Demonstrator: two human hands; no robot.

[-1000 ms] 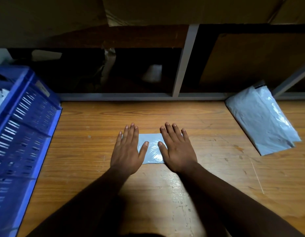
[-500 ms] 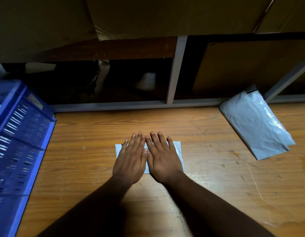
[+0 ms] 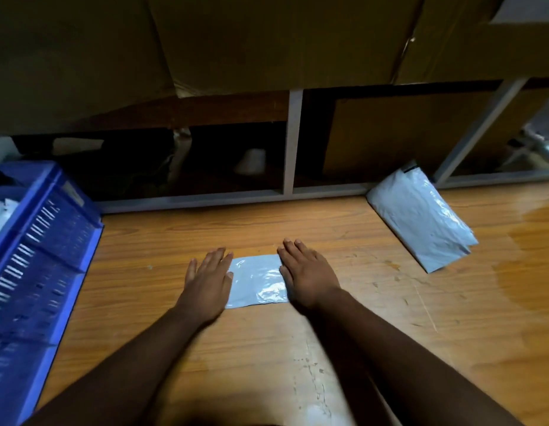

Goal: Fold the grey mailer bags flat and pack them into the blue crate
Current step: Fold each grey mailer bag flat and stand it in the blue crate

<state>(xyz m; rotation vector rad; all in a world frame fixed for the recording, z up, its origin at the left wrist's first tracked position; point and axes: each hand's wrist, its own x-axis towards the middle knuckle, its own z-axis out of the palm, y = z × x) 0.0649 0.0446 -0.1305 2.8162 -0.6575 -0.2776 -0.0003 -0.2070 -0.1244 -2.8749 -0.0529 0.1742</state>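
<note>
While both hands lie flat with straight fingers on the wooden worktop (image 3: 267, 364), a folded grey mailer bag (image 3: 257, 281) sits between them, its left end under the left hand (image 3: 205, 285) and its right end under the right hand (image 3: 308, 276). Neither hand grips anything; the palms simply press down. This looks like the flattening step, squeezing air out and setting the crease so the bag stays folded. The blue crate (image 3: 36, 256) stands well off to the left of the left hand, with pale folded material showing inside it. A stack of unfolded mailer bags (image 3: 420, 219) lies beyond and to the right of the right hand. The next move likely calls for pinching the folded bag without letting it spring open, then carrying it leftward into the crate.
</note>
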